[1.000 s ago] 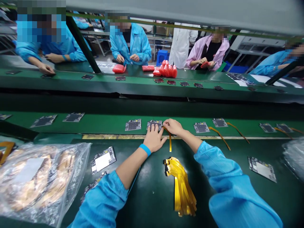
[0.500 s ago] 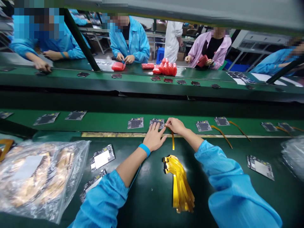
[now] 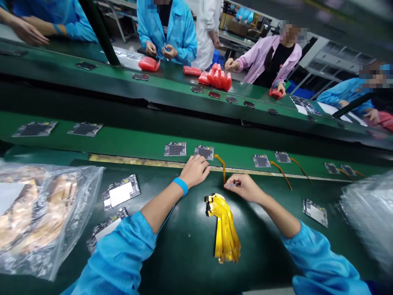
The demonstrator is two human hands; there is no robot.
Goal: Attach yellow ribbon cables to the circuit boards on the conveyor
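A circuit board (image 3: 204, 152) lies on the green belt in front of me, and a gold flex cable (image 3: 223, 167) runs from its right side down over the belt's edge. My left hand (image 3: 195, 170) rests at the board's lower edge, fingers loosely bent and holding nothing. Lower on the right, my right hand (image 3: 244, 187) is closed in a pinch at the free end of that cable. A fanned stack of gold flex cables (image 3: 225, 231) with dark connector ends lies on the table below both hands.
Boards with cables (image 3: 261, 161) lie right along the belt; a board without a visible cable (image 3: 175, 149) is to the left. White-labelled boards (image 3: 121, 192) and a plastic bag of cables (image 3: 46, 213) are left. Clear plastic (image 3: 368, 213) lies right. Co-workers handle red packets (image 3: 215, 78) opposite.
My right hand has moved from the board's right edge down to the cable's free end. My left hand has drawn back, its spread fingers now bent. The view has tilted.
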